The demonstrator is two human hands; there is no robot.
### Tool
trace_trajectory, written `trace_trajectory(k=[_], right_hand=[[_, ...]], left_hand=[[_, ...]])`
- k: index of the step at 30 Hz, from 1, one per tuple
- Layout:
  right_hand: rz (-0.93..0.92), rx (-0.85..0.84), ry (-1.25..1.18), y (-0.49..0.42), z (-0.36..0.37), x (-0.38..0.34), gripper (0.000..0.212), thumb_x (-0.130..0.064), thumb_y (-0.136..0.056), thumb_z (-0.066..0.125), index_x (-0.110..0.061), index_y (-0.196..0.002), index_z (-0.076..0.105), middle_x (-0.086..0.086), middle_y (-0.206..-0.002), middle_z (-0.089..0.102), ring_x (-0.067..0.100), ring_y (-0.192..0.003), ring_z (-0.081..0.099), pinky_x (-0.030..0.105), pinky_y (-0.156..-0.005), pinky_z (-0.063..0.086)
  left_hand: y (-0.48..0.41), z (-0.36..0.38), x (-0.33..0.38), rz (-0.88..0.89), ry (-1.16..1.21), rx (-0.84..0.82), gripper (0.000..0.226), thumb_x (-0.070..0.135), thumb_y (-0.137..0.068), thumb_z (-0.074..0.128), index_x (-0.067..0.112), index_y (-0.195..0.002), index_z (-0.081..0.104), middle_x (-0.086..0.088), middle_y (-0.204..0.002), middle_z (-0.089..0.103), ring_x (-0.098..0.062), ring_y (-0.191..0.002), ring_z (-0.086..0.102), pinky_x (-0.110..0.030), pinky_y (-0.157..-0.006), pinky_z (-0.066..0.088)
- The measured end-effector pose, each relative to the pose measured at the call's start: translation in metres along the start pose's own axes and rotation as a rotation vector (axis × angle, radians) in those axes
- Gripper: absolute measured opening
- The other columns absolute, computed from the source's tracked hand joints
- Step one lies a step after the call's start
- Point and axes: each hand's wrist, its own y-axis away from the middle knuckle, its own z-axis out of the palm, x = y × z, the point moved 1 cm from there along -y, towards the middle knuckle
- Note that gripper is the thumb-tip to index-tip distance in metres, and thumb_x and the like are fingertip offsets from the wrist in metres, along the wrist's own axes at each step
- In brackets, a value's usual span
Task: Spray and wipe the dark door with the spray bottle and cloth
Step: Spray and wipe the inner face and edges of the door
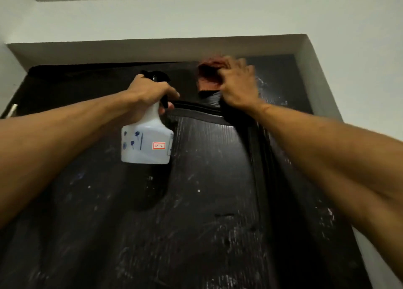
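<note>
The dark door (pixel 207 179) fills the view, its surface speckled with pale marks and wet streaks. My left hand (pixel 150 94) grips the neck of a white spray bottle (pixel 146 142) with a black trigger head, held up in front of the door's upper left. My right hand (pixel 237 86) holds a reddish-brown cloth (pixel 208 75) against the door near its top edge, right of centre. The hand is blurred. A raised panel moulding (pixel 196 110) runs just below both hands.
A pale wall recess (pixel 152 48) frames the door's top, and its right side (pixel 316 81) stands close to my right hand. A light metal fitting (pixel 12 110) shows at the far left edge. White ceiling lies above.
</note>
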Motion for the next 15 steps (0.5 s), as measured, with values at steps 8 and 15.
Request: trace_trajectory(k=[8, 15], right_hand=[[-0.13, -0.07, -0.023, 0.028, -0.006, 0.046, 0.049, -0.022, -0.083, 0.045, -0.016, -0.129, 0.06, 0.009, -0.158, 0.032, 0.038, -0.126, 0.038, 0.047, -0.097, 0.033], [0.33, 0.026, -0.073, 0.037, -0.017, 0.124, 0.035, -0.019, -0.095, 0.049, -0.013, -0.128, 0.057, 0.01, -0.152, 0.035, 0.039, -0.132, 0.034, 0.05, -0.111, 0.028]], left_hand=[[0.002, 0.078, 0.037, 0.038, 0.052, -0.071, 0.016, 0.015, -0.089, 0.077, 0.003, -0.099, 0.073, -0.014, -0.087, 0.076, -0.009, -0.042, 0.06, -0.017, -0.041, 0.047], [0.007, 0.115, 0.054, 0.034, 0.131, -0.192, 0.006, 0.008, -0.089, 0.076, 0.005, -0.092, 0.071, -0.012, -0.09, 0.071, -0.009, -0.046, 0.065, -0.016, -0.039, 0.045]])
